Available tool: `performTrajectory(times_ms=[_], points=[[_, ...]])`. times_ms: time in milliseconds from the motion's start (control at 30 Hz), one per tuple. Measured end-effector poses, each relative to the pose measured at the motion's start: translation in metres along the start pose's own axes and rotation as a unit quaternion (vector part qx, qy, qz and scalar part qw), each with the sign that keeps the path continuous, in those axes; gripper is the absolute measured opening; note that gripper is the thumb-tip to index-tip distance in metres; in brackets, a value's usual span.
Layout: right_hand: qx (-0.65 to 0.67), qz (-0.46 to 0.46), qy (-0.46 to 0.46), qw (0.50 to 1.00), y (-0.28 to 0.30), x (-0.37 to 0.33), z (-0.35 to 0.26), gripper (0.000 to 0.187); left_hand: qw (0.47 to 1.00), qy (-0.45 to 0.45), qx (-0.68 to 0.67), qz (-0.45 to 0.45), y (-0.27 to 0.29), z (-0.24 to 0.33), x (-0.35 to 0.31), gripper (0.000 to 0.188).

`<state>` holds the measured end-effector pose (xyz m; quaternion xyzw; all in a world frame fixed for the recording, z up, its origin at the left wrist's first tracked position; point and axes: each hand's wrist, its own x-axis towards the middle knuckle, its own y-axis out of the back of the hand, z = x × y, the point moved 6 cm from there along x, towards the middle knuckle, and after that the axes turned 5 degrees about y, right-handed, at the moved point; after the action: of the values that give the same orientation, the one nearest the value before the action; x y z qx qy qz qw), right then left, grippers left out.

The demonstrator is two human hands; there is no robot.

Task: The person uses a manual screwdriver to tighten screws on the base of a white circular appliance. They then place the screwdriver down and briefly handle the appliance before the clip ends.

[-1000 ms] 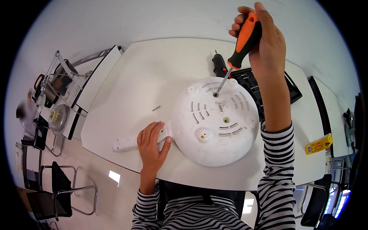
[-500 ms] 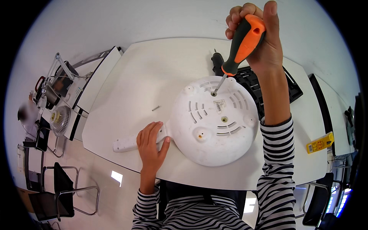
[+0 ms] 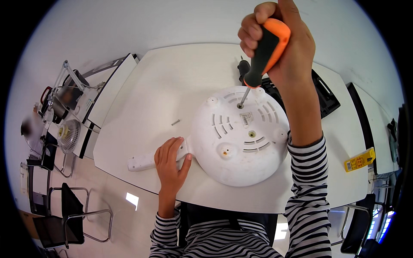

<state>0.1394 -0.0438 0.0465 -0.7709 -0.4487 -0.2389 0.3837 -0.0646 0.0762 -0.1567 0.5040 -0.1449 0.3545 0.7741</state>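
Gripping an orange-and-black screwdriver (image 3: 263, 60), the right hand (image 3: 297, 49) wraps its fingers round the handle, the shaft slanting into the twelve o'clock recess (image 3: 240, 105) of a white vented appliance housing (image 3: 234, 171). That housing lies feet-up on the table (image 3: 129, 122), its arm-like extension (image 3: 142, 162) pointing between eight and nine. The left hand (image 3: 172, 162) lies across that extension; whether it squeezes or merely rests, I cannot tell.

The shaft appears to lean toward one o'clock; better to line it up with the recess, press straight down and turn from the wrist, so the tip does not slip. Steady pressure from the left hand should stop the round shell swivelling.

The tip and whatever it meets are hidden inside the recess. The right thumb runs off the top edge, and the right forearm covers part of the black tool case (image 3: 325, 95) at two o'clock. A small loose metal piece (image 3: 175, 122), between nine and ten, looks like a screw, but its thread is hard to make out.
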Motion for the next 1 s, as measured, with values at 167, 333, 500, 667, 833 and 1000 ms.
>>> performTrajectory(times_ms=[167,333,500,667,833,1000], points=[[0.226,-0.321,-0.063,0.918,-0.004,0.007,0.005,0.07,1.0,-0.001,0.001,0.0,0.0,0.0,-0.001,0.037],[0.245,-0.388,-0.073,0.885,-0.004,0.008,0.006,0.07,0.992,0.048,-0.119,0.018,0.013,0.004,0.009,0.032],[0.229,-0.357,-0.072,0.903,-0.004,0.01,0.011,0.07,0.976,-0.095,-0.194,-0.016,0.045,0.081,0.082,0.035],[-0.081,-0.028,-0.06,0.995,-0.011,0.013,0.01,0.055,0.872,-0.094,-0.479,-0.041,0.029,0.138,0.152,0.041],[-0.168,0.049,-0.035,0.984,0.014,0.006,0.003,0.044,0.889,-0.12,-0.436,-0.077,0.027,0.159,0.171,0.054],[-0.283,0.01,0.061,0.957,0.017,-0.01,-0.012,0.034,0.906,-0.164,-0.387,-0.043,0.026,0.155,0.178,0.056]])
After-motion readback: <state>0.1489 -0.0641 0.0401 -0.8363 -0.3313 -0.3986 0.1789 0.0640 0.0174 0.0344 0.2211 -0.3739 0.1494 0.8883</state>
